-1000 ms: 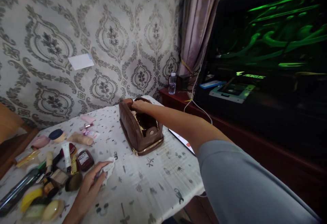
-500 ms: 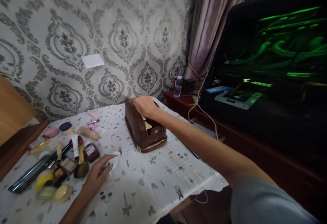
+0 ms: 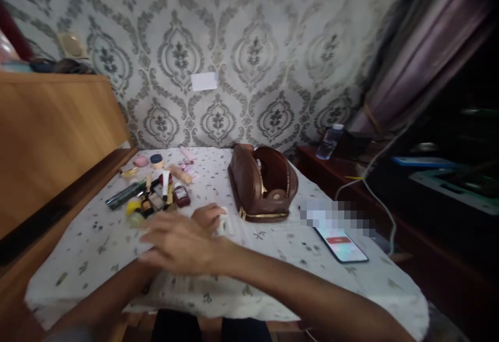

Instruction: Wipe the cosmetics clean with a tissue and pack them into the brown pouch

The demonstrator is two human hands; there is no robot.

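My left hand (image 3: 208,218) rests low over the table, its fingers closed on a crumpled white wipe (image 3: 225,222). My right hand (image 3: 177,243) crosses above my left forearm. It looks slightly blurred, its fingers are apart, and no object shows in them. Just beyond it lies a pile of cosmetics: a yellow-lidded jar (image 3: 133,207), a white tube (image 3: 165,183), a dark red bottle (image 3: 181,195) and a long dark green case (image 3: 123,195). My right hand covers the pile's near edge. To the right of my hands stands a brown cosmetic bag (image 3: 249,186) with its top unzipped and gaping.
A lit phone (image 3: 343,243) lies on the patterned white tablecloth (image 3: 268,285) at the right. Behind it, a water bottle (image 3: 330,142) stands on a dark red shelf beside a white cable (image 3: 384,196). A wooden panel (image 3: 58,123) borders the left side.
My right hand has left the bag and swung left across my left forearm. The bag's top now gapes wider. My left hand keeps the wipe. The view has turned left.
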